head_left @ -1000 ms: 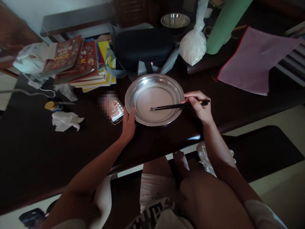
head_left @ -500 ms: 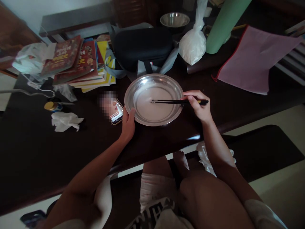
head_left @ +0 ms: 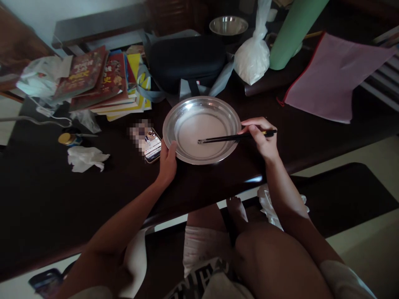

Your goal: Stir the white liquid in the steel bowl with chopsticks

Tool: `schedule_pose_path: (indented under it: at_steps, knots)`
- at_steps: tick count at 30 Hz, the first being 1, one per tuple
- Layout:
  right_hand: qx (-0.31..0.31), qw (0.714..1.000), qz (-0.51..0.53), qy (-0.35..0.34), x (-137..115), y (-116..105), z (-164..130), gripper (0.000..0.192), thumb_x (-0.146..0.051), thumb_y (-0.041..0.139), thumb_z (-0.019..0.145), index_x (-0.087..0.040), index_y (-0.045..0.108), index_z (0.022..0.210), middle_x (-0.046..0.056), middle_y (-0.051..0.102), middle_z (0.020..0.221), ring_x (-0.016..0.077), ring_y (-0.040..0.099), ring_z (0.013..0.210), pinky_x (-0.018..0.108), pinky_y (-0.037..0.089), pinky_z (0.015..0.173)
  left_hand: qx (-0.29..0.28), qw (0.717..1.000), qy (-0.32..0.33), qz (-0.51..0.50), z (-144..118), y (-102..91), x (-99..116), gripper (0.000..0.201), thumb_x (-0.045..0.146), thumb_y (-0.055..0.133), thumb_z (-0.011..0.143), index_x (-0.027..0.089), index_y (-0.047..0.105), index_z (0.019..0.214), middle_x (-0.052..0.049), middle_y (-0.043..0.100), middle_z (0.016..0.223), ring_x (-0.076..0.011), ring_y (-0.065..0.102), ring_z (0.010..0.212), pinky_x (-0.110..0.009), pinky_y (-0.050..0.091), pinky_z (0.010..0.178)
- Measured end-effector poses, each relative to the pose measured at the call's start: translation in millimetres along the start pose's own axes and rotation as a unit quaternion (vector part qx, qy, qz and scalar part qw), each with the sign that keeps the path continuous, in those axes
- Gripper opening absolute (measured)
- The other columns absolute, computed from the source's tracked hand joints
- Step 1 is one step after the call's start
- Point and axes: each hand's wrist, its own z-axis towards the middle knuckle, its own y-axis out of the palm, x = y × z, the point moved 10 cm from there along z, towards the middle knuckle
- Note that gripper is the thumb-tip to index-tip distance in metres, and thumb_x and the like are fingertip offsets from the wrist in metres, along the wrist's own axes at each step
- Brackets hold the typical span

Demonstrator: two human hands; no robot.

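Right hand (head_left: 261,141) pinches slim, seemingly lacquered chopsticks (head_left: 224,138) over round steel plate (head_left: 187,106).

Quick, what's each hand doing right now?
Left hand: closed on the rim of the round shiny metal plate.
Right hand: closed on thin black chopsticks, tips over the plate.

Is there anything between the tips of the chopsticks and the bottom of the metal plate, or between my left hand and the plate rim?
Nothing visible does. The right hand holds the chopsticks with their tips over the metal plate, whose pale floor shows no separate object. The left hand already grips the near-left rim; the phone lies just outside it.
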Motion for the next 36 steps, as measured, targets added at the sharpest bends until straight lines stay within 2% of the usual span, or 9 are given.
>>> schedule_pose_path:
  at_steps: [3, 8, 13, 19, 24, 28, 30, 33, 36]
  knots:
    - [-0.039, 0.999, -0.013, -0.013, -3.2, 8.6, 0.2, 0.019, -0.039, 0.061, 0.089, -0.029, 0.072, 0.1, -0.001, 0.075, 0.085, 0.0155, 0.073, 0.081, 0.032, 0.059, 0.077, 0.003, 1.0, -0.001, -0.005, 0.4, -0.6, -1.7, 0.045, 0.057, 0.05, 0.09, 0.029, 0.057, 0.124, -0.005, 0.061, 0.125, -0.024, 0.052, 0.127, -0.045, 0.034, 0.116]
    - [0.015, 1.0, -0.002, -0.021, -5.0, -2.6, 0.7, 0.017, -0.036, 0.058, 0.091, -0.03, 0.073, 0.097, -0.002, 0.073, 0.084, 0.0127, 0.073, 0.074, 0.029, 0.058, 0.071, 0.001, 1.0, 0.001, -0.006, 0.4, -0.2, -2.2, 0.046, 0.058, 0.05, 0.09, 0.029, 0.056, 0.125, -0.005, 0.062, 0.124, -0.0241, 0.051, 0.128, -0.045, 0.034, 0.117]
    - [-0.051, 0.999, 0.008, -0.014, -3.9, 11.0, -0.1, 0.016, -0.034, 0.061, 0.09, -0.03, 0.073, 0.101, -0.002, 0.075, 0.085, 0.0139, 0.073, 0.081, 0.03, 0.059, 0.076, -0.001, 1.0, 0.014, 0.003, 0.1, -0.1, 0.8, 0.047, 0.059, 0.048, 0.09, 0.028, 0.056, 0.125, -0.006, 0.062, 0.125, -0.0242, 0.051, 0.129, -0.044, 0.035, 0.116]
    - [0.011, 1.0, 0.004, -0.017, -4.2, -2.4, 0.7, 0.019, -0.038, 0.058, 0.091, -0.027, 0.073, 0.097, -0.002, 0.073, 0.082, 0.0133, 0.073, 0.073, 0.029, 0.058, 0.069, -0.002, 1.0, 0.007, -0.002, 0.8, -0.1, -1.9, 0.047, 0.058, 0.05, 0.09, 0.028, 0.057, 0.124, -0.005, 0.062, 0.124, -0.0237, 0.053, 0.126, -0.044, 0.036, 0.115]
    - [-0.031, 0.999, -0.02, -0.038, -7.7, 7.1, 1.0, 0.017, -0.036, 0.06, 0.09, -0.029, 0.073, 0.098, -0.001, 0.074, 0.081, 0.0146, 0.071, 0.08, 0.032, 0.057, 0.077, 0.0, 1.0, 0.012, 0.006, 0.4, -0.7, -2.3, 0.047, 0.058, 0.048, 0.09, 0.028, 0.056, 0.125, -0.005, 0.062, 0.125, -0.0237, 0.052, 0.128, -0.044, 0.035, 0.116]
    - [0.024, 0.999, -0.016, -0.026, -4.4, -4.6, 1.1, 0.02, -0.04, 0.057, 0.091, -0.028, 0.073, 0.096, -0.001, 0.072, 0.08, 0.0141, 0.071, 0.073, 0.032, 0.057, 0.072, -0.008, 1.0, 0.021, 0.013, 0.4, 0.3, -1.7, 0.046, 0.058, 0.046, 0.091, 0.028, 0.055, 0.125, -0.006, 0.062, 0.126, -0.0236, 0.051, 0.13, -0.045, 0.035, 0.117]
    - [0.016, 1.0, 0.0, -0.005, -0.6, -3.0, 0.8, 0.022, -0.042, 0.057, 0.091, -0.027, 0.072, 0.095, -0.001, 0.071, 0.079, 0.0139, 0.071, 0.07, 0.031, 0.057, 0.069, -0.007, 1.0, 0.021, 0.011, 0.6, 0.2, -1.3, 0.047, 0.058, 0.046, 0.091, 0.028, 0.056, 0.125, -0.006, 0.062, 0.126, -0.0238, 0.05, 0.131, -0.045, 0.034, 0.117]
    - [-0.034, 0.999, -0.006, -0.014, -3.4, 7.7, 0.5, 0.02, -0.041, 0.059, 0.09, -0.028, 0.072, 0.096, -0.001, 0.072, 0.079, 0.015, 0.071, 0.076, 0.033, 0.056, 0.073, -0.003, 1.0, 0.013, -0.001, 0.9, -0.1, -1.0, 0.047, 0.059, 0.048, 0.09, 0.028, 0.056, 0.124, -0.006, 0.062, 0.126, -0.0244, 0.051, 0.13, -0.045, 0.035, 0.117]
    - [-0.018, 0.998, -0.035, -0.04, -8.3, 5.0, 1.0, 0.019, -0.039, 0.059, 0.09, -0.03, 0.073, 0.098, -0.001, 0.074, 0.081, 0.0161, 0.07, 0.081, 0.035, 0.055, 0.078, -0.001, 1.0, -0.001, -0.017, 0.9, -0.1, -1.7, 0.046, 0.058, 0.051, 0.089, 0.028, 0.058, 0.122, -0.006, 0.062, 0.124, -0.0248, 0.052, 0.128, -0.046, 0.034, 0.117]
